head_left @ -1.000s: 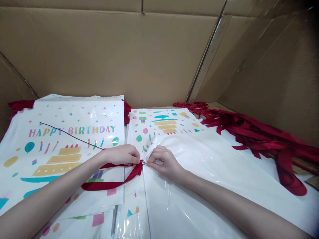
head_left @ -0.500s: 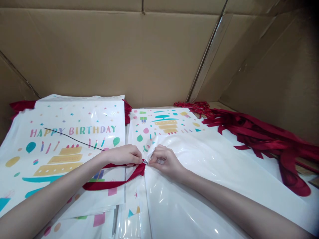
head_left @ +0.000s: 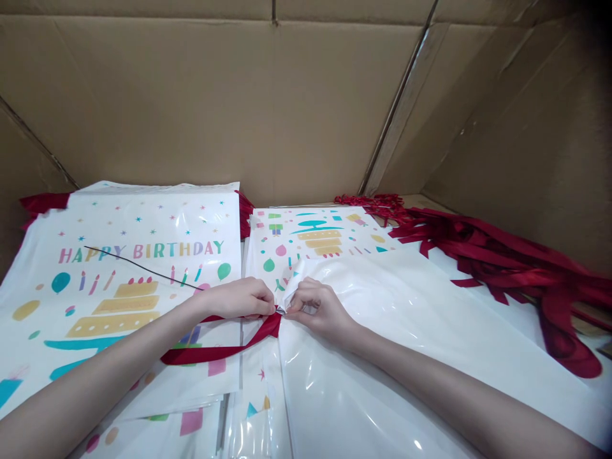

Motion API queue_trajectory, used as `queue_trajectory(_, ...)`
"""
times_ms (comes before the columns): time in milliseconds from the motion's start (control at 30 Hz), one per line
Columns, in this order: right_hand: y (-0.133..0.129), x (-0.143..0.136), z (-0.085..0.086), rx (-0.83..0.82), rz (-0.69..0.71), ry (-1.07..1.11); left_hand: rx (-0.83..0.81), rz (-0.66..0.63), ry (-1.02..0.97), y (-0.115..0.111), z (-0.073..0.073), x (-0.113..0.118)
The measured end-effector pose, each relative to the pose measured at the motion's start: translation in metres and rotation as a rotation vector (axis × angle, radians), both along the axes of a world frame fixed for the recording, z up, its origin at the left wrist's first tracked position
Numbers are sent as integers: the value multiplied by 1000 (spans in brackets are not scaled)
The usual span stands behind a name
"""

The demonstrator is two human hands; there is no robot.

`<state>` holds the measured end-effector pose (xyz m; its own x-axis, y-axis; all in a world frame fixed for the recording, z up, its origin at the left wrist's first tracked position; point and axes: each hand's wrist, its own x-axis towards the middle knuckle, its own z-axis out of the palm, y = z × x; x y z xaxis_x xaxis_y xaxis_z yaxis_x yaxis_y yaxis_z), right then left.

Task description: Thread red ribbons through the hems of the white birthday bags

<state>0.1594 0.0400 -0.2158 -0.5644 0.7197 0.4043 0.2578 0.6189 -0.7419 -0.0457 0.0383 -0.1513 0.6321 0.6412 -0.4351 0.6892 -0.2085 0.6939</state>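
My left hand (head_left: 240,298) pinches a dark red ribbon (head_left: 217,350) right at the edge of a white plastic bag (head_left: 396,331). The ribbon loops down and left over printed bags. My right hand (head_left: 319,310) pinches the gathered corner of that white bag, fingertips meeting those of my left hand. A thin black wire tool (head_left: 138,268) runs from my left hand up and left across the "HAPPY BIRTHDAY" bag (head_left: 129,255). A small metal tip shows between the fingertips.
A stack of birthday-print bags (head_left: 315,233) lies behind my hands. A pile of dark red ribbons (head_left: 502,268) spreads along the right. Brown cardboard walls (head_left: 287,102) close in the back and both sides.
Almost nothing differs. My two hands stay pinched together at the bag's corner; the ribbon loop has shifted slightly right.
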Motion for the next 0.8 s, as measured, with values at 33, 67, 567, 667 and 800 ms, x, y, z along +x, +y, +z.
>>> queue_trajectory(33, 0, 0, 0, -2, 0, 1, 5, -2, 0, 0, 0, 0)
queue_trajectory(67, 0, 0, 0, -4, 1, 0, 10, -3, 2, 0, -1, 0)
queue_trajectory(567, -2, 0, 4, -45, -14, 15, 59, 16, 34, -1, 0, 2)
queue_trajectory(667, -2, 0, 5, -45, -3, 28, 70, 19, 46, -1, 1, 2)
queue_trajectory(800, -2, 0, 5, -35, 0, 28, 88, 27, 52, -2, 3, 2)
